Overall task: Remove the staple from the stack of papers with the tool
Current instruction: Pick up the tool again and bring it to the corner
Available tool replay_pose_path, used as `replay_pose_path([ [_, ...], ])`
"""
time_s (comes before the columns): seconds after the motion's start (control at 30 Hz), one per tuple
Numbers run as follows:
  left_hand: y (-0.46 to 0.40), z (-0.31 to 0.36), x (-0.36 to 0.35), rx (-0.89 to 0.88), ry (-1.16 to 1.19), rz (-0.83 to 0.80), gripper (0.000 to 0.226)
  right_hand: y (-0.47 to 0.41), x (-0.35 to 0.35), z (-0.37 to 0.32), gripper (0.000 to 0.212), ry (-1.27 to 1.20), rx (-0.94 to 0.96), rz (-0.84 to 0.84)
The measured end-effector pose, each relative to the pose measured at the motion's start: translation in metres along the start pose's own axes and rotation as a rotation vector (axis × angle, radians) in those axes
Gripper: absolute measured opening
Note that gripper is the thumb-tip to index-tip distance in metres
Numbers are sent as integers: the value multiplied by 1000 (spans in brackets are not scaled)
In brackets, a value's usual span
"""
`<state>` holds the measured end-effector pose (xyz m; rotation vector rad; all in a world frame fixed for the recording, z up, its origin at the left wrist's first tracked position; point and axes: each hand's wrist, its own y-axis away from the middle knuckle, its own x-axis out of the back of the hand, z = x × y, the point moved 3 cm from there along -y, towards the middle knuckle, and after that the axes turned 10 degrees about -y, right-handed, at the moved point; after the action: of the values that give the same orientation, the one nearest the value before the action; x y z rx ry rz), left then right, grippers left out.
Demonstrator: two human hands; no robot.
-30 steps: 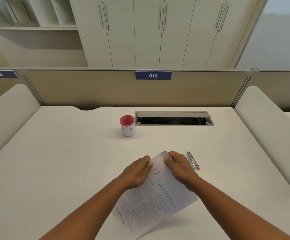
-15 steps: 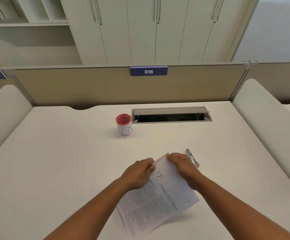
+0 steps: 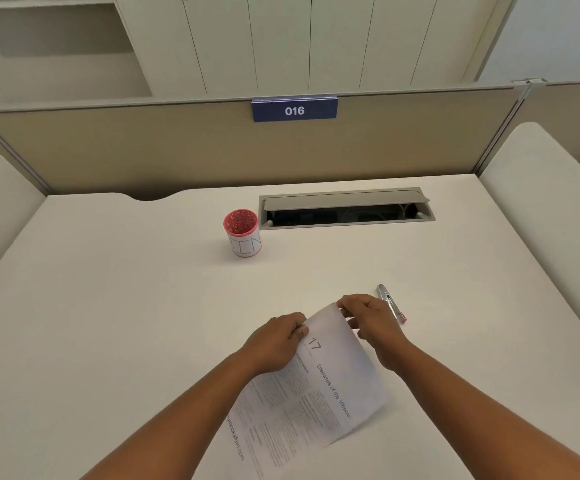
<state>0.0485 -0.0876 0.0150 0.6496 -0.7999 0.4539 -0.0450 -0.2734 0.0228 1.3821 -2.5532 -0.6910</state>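
- Since half a second ago the head camera has dipped and drawn nearer, so the cabinets run off the top; the right hand (image 3: 371, 323) has slid up to the far corner of the stack of papers (image 3: 316, 382), and that corner now lifts clear of the desk (image 3: 126, 306).
- On my left hand (image 3: 274, 341), the grip is a pinch on the top-left edge of the stack — thumb over, fingers under — which I judge is there to pin the sheets together while the other hand works.
- My right grip is closed on the top corner, peeling or fanning it. I take this as hunting for the staple, which I cannot make out from here; it is either under the fingers or too small to see.
- Lower down, the stack rests on the desk at a slant, its heading "17 Diseases of the Vitreous" running away to the right.
- Just beyond the right hand lies the staple remover (image 3: 390, 304), a slim metal tool with a red end — untouched, kept within reach for the next step.
- Farther off stands a red-rimmed cup marked "BIN" (image 3: 243, 233), near the cable hatch (image 3: 345, 209); I judge it is meant for the pulled staple.
- By my reckoning the task is barely begun: the tool is not yet in hand.
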Motion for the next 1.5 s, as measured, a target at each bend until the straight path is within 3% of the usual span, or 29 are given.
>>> replay_pose_path([
  [0.13, -12, -11, -4, 32, 31, -13, 31, -24, 25, 3, 9, 321, 195, 203],
  [0.2, -19, -15, -5, 46, 49, -20, 31, -37, 37, 6, 29, 574, 233, 331],
  [0.27, -26, -19, -7, 60, 58, -31, 32, -49, 49, 11, 42, 764, 223, 421],
  [0.47, -38, -25, -11, 95, 79, -54, 33, -74, 74, 27, 42, 973, 55, 445],
  [0.67, -46, -27, -12, 113, 106, -77, 32, -78, 72, 24, 10, 732, 86, 373],
  [0.83, -48, -27, -13, 105, 130, -82, 33, -70, 33, 16, 17, -39, 35, 78],
  [0.97, -46, -25, -14, 96, 134, -87, 32, -69, 7, 10, 21, -401, -73, -69],
  [1.2, -43, -21, -13, 83, 175, -81, 32, -66, -4, 11, 27, -492, -127, -111],
  [1.5, -41, -18, -12, 74, 148, -83, 29, -63, -9, 5, 16, -218, -26, -69],
])
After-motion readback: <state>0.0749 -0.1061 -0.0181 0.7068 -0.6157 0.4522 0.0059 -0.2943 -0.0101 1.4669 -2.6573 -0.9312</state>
